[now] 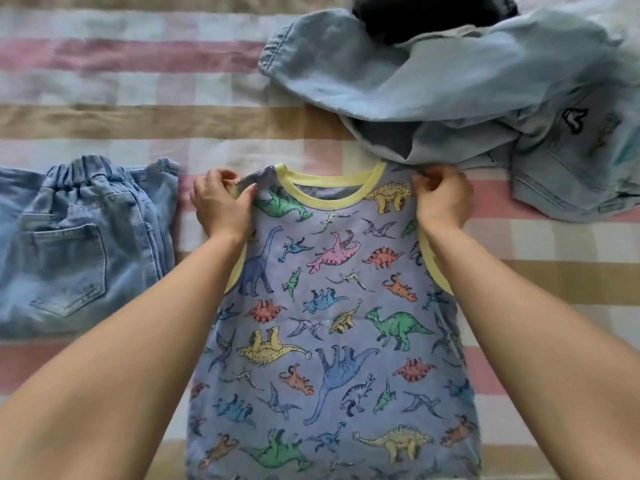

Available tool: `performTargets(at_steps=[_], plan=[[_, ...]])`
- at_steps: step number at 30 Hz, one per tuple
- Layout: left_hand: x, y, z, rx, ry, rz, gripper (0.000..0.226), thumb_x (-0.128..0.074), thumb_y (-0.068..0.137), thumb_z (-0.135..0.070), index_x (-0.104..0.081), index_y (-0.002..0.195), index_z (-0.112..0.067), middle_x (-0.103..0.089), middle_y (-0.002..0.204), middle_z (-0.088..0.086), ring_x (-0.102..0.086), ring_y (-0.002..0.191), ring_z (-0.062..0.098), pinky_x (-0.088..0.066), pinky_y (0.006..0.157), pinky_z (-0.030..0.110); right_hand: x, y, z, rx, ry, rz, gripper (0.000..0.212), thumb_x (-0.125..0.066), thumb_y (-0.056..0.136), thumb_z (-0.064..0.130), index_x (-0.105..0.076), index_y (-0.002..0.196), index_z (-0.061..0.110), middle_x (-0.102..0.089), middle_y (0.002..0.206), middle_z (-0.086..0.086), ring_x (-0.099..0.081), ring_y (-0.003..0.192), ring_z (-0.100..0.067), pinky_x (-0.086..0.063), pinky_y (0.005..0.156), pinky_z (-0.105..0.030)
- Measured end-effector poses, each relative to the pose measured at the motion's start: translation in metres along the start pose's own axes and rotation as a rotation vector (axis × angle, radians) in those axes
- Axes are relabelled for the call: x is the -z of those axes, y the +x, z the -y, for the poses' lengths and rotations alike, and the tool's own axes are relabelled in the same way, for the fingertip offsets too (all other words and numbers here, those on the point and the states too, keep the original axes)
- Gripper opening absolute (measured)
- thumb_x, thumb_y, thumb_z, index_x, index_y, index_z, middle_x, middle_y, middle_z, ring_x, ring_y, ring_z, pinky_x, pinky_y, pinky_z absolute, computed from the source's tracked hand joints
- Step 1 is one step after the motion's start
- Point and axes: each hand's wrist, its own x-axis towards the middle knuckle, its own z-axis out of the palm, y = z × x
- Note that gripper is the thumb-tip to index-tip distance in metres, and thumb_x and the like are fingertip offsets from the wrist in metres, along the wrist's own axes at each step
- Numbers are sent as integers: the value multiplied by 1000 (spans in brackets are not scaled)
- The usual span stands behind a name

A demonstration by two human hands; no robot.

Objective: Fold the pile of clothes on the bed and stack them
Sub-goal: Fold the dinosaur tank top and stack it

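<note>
From the head camera, a sleeveless dinosaur top (332, 306) lies flat on the striped bedcover (138, 81). It is lilac-blue with many coloured dinosaurs printed over it. Its yellow neckband (332, 183) is at the far end from the person, and its hem runs out of the bottom of the picture. Yellow trim also edges both armholes.

The left hand (221, 206) sits on the left shoulder of the top. Its fingers are curled in and its thumb is pressed across the cloth, pinching a bunched bit of the shoulder strap. The right hand (443, 202) sits on the right shoulder of the top with its fingers drawn tightly together on the fabric at the strap's edge. Both bare forearms reach in along the sides of the top, covering part of each armhole.

To the left of the top, just apart from it, a pair of folded jeans (69, 244) lies with the elastic waistband away from the person and a back pocket facing up. Beyond the top and to its right, a crumpled pile of pale denim clothing (450, 81) lies unfolded, its nearest edge touching or overlapping the top's right shoulder by the right hand. A dark garment (433, 15) lies at the far side of that pile, farthest from the top.
</note>
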Motion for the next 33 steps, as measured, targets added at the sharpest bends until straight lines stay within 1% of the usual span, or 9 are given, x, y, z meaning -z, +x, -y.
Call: performTargets(at_steps=[6,9,13,16,18,22,27,30,33], plan=[[45,-99,44,-30,-138,107,33,-61,87,-19,-51,117,-8,-51,114,8,-50,105,22,-45,94,38,43,-109,-60,40,161,-72,26,-59,89,21,-56,113,12,-56,108,-3,-49,102,-20,-42,88,-31],[74,-162,82,-75,6,54,39,-63,84,-14,-50,121,-5,-50,119,13,-42,111,26,-33,96,29,64,-184,-109,-81,116,-28,26,-60,87,16,-57,113,11,-56,106,-3,-48,101,-20,-40,87,-30],[105,-239,130,151,36,83,47,-64,82,-5,-47,126,-1,-50,121,20,-44,114,34,-34,101,42,84,-267,-162,-249,8,-3,33,-67,82,8,-58,113,2,-57,109,-17,-49,104,-32,-39,90,-40],[117,-278,157,302,-54,77,40,-63,83,-1,-50,120,0,-54,114,21,-52,101,30,-41,93,40,88,-303,-186,-359,18,14,37,-68,81,7,-57,115,-2,-57,109,-23,-50,103,-35,-39,92,-42],[120,-292,167,397,-121,77,28,-62,85,-5,-54,112,-2,-57,103,16,-52,91,24,-41,82,33,87,-311,-194,-437,87,44,33,-65,84,9,-56,114,-3,-59,108,-22,-53,101,-34,-42,91,-40],[122,-300,174,463,-218,89,9,-59,88,-9,-54,95,-7,-55,82,10,-48,77,19,-39,69,29,89,-310,-199,-472,284,32,18,-58,89,7,-56,105,-1,-58,92,-11,-54,85,-22,-40,69,-6],[134,-296,175,446,-306,106,25,-44,91,3,-43,96,-22,-55,80,-6,-52,70,2,-42,63,14,109,-307,-199,-295,327,128,38,-53,87,-8,-46,91,30,-52,84,8,-52,74,0,-44,74,-24],[144,-286,177,429,-377,283,49,-31,79,21,-61,82,-19,-61,85,-5,-54,77,2,-44,66,14,124,-298,-198,-221,274,348,52,-43,78,-24,-61,85,25,-62,89,1,-57,79,10,-43,76,-8],[153,-274,178,351,-377,395,56,-33,72,30,-66,100,-6,-69,90,-10,-61,83,-2,-47,75,7,135,-284,-196,-219,274,429,56,-41,74,-28,-65,101,14,-71,92,8,-60,85,14,-43,81,-3]])
